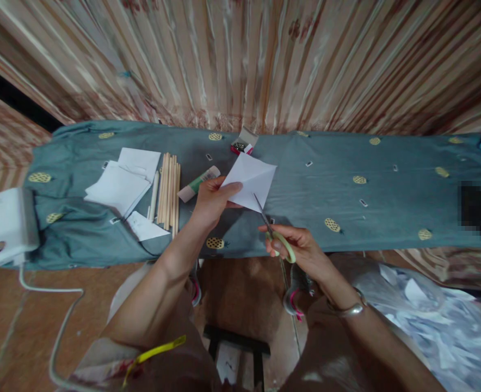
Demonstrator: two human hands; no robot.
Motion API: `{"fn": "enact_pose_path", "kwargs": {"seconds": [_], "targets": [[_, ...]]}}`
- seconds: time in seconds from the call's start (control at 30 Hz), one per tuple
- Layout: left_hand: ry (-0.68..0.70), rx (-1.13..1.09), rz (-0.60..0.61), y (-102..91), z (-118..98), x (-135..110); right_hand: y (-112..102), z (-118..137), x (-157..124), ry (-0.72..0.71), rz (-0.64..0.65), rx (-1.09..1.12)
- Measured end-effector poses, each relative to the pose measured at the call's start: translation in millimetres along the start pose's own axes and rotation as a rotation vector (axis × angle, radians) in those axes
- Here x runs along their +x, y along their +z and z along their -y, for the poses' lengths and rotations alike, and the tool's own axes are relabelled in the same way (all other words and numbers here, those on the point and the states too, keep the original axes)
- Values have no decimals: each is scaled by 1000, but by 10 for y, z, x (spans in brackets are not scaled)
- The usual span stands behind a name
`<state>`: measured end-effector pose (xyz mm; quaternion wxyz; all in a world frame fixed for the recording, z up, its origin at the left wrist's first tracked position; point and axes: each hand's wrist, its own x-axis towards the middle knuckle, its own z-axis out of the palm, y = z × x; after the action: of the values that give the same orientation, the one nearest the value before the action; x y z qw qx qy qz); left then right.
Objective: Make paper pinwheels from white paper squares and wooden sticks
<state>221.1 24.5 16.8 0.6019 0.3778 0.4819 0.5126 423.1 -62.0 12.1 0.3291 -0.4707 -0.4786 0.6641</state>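
Observation:
My left hand (218, 198) pinches a creased white square of paper (251, 177) by its left side, thumb on top. In my right hand (295, 245) is a pair of scissors (281, 245) with pale green handles, fingers through the loops. The blades point up and left, their tips over the lower part of the paper; whether they touch it I cannot tell. Left of my left hand lies a glue stick (199, 184) with a green band. Just beyond the paper stands a small opened box (244, 144) with dark metallic bits inside.
Several wooden sticks (169, 190) and stacked white papers (120, 182) lie on the green pineapple-print cloth (322, 190). A white device (6, 226) with a cable is at far left. A bag of paper scraps (424, 310) sits low right. A striped curtain (240, 65) hangs behind.

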Motion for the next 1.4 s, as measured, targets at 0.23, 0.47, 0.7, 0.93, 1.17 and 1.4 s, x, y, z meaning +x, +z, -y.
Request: {"fn": "enact_pose_path", "kwargs": {"seconds": [0.23,0.47,0.7,0.93,1.17,1.4], "targets": [[-5,11,-12,5,-16,-26,27,-16,7,8,-21,50],[-10,8,-19,15,-24,-25,47,-27,17,9,-38,69],[-35,30,16,57,-2,-58,33,5,14,-9,-46,38],[-43,14,5,68,5,-52,41,-2,18,-12,-46,65],[-64,-10,9,80,-9,-74,58,23,19,13,-76,72],[-61,4,26,71,22,-67,65,29,23,10,-84,81]]}}
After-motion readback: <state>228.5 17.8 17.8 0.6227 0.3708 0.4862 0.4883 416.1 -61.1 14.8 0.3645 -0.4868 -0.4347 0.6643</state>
